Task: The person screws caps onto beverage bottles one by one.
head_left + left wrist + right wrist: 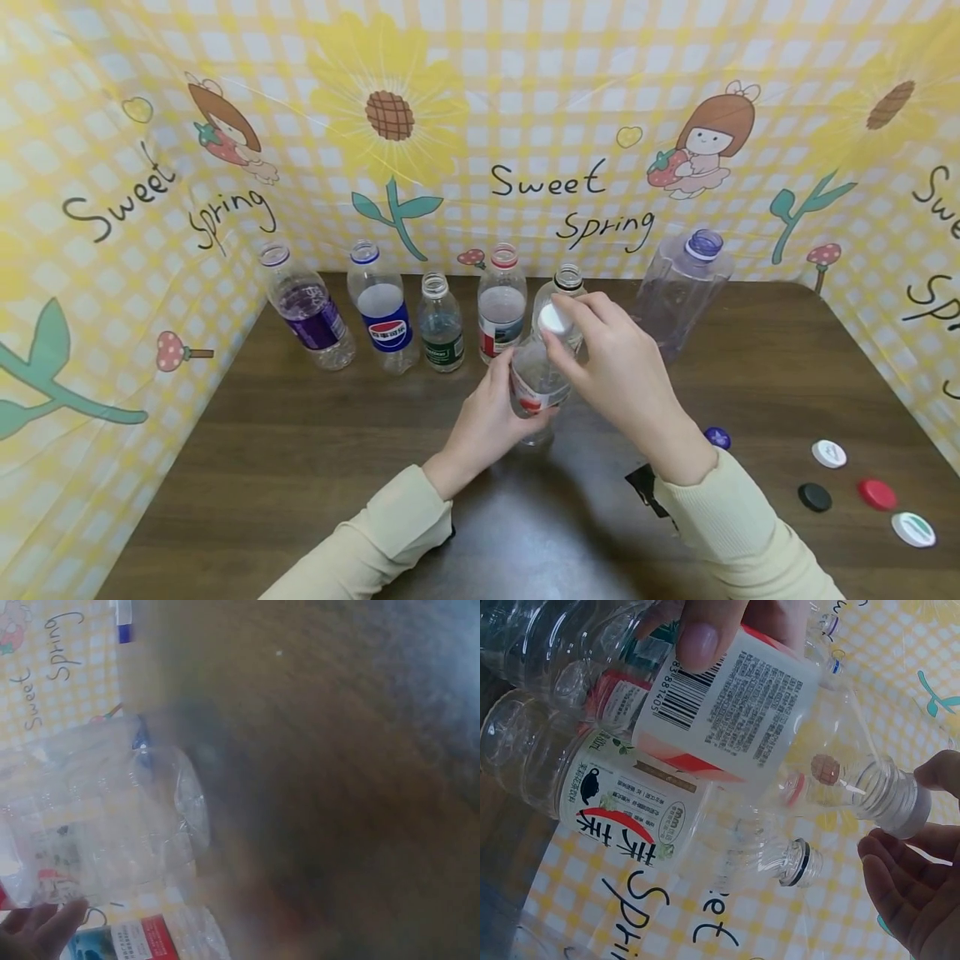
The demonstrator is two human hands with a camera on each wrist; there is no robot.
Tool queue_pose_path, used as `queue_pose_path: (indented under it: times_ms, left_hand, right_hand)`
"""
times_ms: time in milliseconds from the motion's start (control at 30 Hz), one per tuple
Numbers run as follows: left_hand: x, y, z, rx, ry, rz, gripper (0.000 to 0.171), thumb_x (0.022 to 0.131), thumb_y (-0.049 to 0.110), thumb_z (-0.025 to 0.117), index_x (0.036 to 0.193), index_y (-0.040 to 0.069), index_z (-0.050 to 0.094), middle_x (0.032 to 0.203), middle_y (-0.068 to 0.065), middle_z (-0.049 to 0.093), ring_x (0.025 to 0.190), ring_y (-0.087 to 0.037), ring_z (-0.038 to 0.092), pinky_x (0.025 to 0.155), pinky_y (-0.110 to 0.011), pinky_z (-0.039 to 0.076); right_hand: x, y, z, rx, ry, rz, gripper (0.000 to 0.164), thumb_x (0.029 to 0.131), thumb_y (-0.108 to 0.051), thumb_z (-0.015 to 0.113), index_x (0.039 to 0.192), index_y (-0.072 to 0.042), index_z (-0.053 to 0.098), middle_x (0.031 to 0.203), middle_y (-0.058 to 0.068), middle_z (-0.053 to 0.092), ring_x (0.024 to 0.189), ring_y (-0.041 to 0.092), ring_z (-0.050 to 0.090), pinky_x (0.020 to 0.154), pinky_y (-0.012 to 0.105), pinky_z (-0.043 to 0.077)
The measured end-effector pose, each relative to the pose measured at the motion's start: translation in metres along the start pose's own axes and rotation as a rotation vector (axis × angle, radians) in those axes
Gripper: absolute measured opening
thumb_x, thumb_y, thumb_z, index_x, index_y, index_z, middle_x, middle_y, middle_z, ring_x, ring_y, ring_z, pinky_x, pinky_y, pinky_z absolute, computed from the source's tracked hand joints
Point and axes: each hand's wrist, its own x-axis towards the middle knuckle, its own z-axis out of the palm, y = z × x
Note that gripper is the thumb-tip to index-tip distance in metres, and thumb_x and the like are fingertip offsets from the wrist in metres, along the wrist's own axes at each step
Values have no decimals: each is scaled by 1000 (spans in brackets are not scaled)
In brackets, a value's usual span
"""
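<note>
A clear plastic bottle (534,383) with a white and red label is raised and tilted in front of the other bottles. My left hand (487,417) grips it around the label; in the right wrist view the left thumb (699,645) lies over the barcode side. At its mouth sits a white cap (553,319), which my right hand (618,367) pinches between thumb and fingers. The right wrist view shows this cap (909,810) over the bottle's neck. Right behind stands an uncapped bottle (622,799) with a black neck ring, partly covered by the right hand in the head view.
Uncapped bottles line the back: purple-labelled (315,323), blue-labelled (386,325), small green-labelled (442,346), red-ringed (502,304), and a large purplish one (682,283). Loose caps lie at right: purple (717,437), white (828,453), black (815,497), red (877,494), white-and-green (913,530).
</note>
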Motion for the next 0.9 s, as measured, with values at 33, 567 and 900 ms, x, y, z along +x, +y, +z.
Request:
queue_pose_path:
  times_ms: [33, 567, 900]
  left_hand:
    - [0, 0, 0, -2, -4, -4, 83, 77, 29, 80, 140, 5, 31, 128, -15, 54, 111, -26, 60, 94, -41, 53]
    - [2, 3, 2, -31, -7, 2, 81, 76, 22, 80, 138, 3, 32, 126, -18, 54, 112, -33, 56, 95, -45, 51]
    - [2, 4, 0, -51, -45, -19, 81, 77, 23, 78, 140, 3, 29, 130, -17, 51, 116, -32, 54, 97, -45, 51]
  right_hand:
    - [0, 0, 0, 3, -7, 3, 37, 84, -20, 71, 116, -2, 66, 100, 12, 66, 76, 22, 61, 61, 35, 54]
    - [0, -2, 1, 36, -60, 67, 36, 84, -20, 71, 115, -3, 67, 100, 10, 66, 72, 19, 59, 58, 33, 52]
    - [2, -2, -1, 73, -104, 136, 38, 82, -23, 74, 112, -3, 66, 98, 9, 65, 74, 21, 58, 63, 35, 52]
